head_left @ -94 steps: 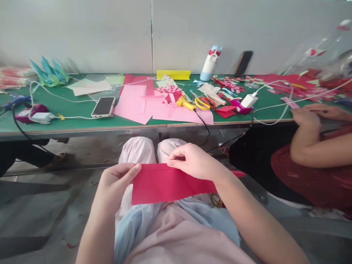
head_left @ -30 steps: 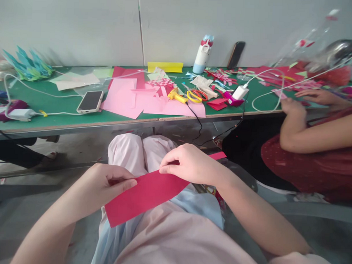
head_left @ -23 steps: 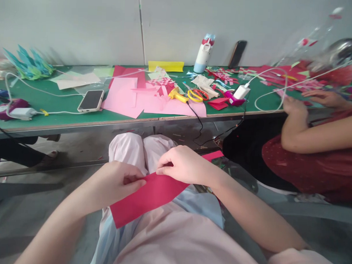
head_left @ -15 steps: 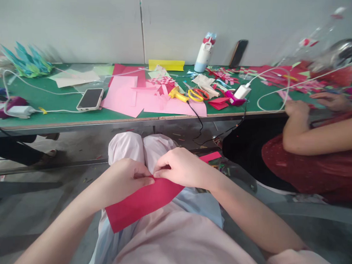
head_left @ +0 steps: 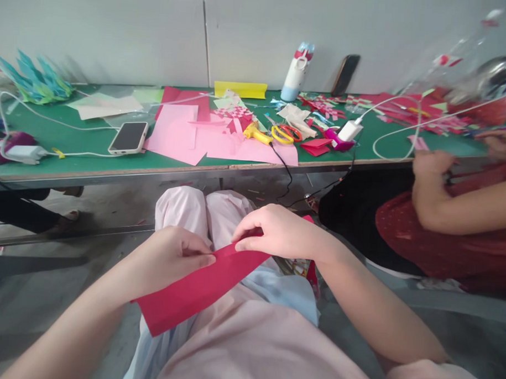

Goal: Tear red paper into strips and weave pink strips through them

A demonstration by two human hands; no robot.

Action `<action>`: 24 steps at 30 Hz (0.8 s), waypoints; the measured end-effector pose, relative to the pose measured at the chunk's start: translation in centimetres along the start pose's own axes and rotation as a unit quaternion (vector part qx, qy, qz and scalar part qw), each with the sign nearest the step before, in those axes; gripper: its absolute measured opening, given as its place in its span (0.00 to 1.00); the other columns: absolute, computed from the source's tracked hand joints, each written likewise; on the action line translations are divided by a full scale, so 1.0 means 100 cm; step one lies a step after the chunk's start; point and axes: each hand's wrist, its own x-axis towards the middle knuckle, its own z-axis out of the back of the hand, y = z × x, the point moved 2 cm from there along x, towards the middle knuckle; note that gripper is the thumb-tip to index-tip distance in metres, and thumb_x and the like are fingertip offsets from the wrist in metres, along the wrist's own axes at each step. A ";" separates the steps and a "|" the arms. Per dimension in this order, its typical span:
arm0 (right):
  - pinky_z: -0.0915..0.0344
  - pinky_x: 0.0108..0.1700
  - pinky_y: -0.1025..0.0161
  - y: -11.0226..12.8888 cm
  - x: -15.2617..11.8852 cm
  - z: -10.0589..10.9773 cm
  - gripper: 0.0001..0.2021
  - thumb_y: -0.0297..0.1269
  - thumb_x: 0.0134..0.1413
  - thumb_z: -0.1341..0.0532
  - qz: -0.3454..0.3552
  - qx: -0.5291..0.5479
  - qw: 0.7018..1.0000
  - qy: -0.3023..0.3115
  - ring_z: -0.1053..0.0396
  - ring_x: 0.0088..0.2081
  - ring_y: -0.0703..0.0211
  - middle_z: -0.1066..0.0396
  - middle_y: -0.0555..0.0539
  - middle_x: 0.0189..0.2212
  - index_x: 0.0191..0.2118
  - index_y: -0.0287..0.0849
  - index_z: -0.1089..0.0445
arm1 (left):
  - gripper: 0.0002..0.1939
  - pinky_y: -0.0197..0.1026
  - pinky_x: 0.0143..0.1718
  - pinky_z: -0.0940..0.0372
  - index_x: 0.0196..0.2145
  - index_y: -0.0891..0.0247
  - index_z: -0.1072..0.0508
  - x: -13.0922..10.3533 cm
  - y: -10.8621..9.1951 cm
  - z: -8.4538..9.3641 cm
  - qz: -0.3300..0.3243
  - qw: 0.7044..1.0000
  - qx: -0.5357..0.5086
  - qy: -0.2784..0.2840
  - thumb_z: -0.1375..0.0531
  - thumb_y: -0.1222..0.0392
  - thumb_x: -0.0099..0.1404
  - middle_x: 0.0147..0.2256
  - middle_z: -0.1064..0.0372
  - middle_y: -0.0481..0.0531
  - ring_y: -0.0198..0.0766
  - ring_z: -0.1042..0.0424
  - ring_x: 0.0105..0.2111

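A long strip of red paper [head_left: 199,292] lies slanted above my lap, its upper edge pinched between the fingers of both hands. My left hand [head_left: 173,261] grips that edge near the middle, thumb on the near side. Farther right along the same edge, my right hand [head_left: 276,234] is closed on the paper with thumb and fingertips. A stretch of the edge shows between the two hands. Part of the strip's left end is hidden behind my left wrist, and its right end passes under my right hand.
On the green table [head_left: 92,142] ahead lie a phone [head_left: 129,138], pink paper sheets [head_left: 172,131], a yellow glue gun [head_left: 257,134], scissors [head_left: 283,136] and a white bottle [head_left: 296,75]. A charging cable [head_left: 397,158] loops at right, beside another person's arm [head_left: 463,210].
My hands have moved apart along the paper's upper edge, the right one shifting right and slightly up. The strip has slid a little left. The neighbour's far hand has moved right.
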 end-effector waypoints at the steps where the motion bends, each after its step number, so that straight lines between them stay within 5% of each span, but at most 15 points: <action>1: 0.40 0.35 0.68 0.000 -0.001 0.000 0.05 0.37 0.51 0.37 0.000 0.002 1.000 -0.001 0.28 0.33 0.64 0.22 0.54 0.31 0.32 0.46 0.22 | 0.14 0.34 0.16 0.53 0.19 0.60 0.25 0.000 0.000 0.001 -0.001 1.000 -0.002 0.002 0.43 0.53 0.56 0.17 0.38 0.47 0.32 0.43 0.17; 15: 0.42 0.33 0.68 0.006 -0.001 -0.001 0.07 0.33 0.51 0.38 -0.004 0.002 1.000 -0.008 0.29 0.29 0.65 0.23 0.53 0.26 0.28 0.43 0.23 | 0.18 0.35 0.20 0.49 0.26 0.61 0.24 0.000 0.000 0.008 0.012 0.996 0.063 0.059 0.46 0.48 0.59 0.22 0.34 0.47 0.33 0.39 0.21; 24: 0.43 0.31 0.67 0.003 0.013 -0.020 0.07 0.34 0.51 0.39 -0.001 -0.031 0.999 0.014 0.29 0.29 0.64 0.23 0.52 0.27 0.30 0.43 0.23 | 0.15 0.35 0.23 0.44 0.26 0.61 0.24 0.015 -0.002 0.000 0.006 0.993 0.096 0.075 0.46 0.51 0.59 0.22 0.32 0.46 0.35 0.35 0.24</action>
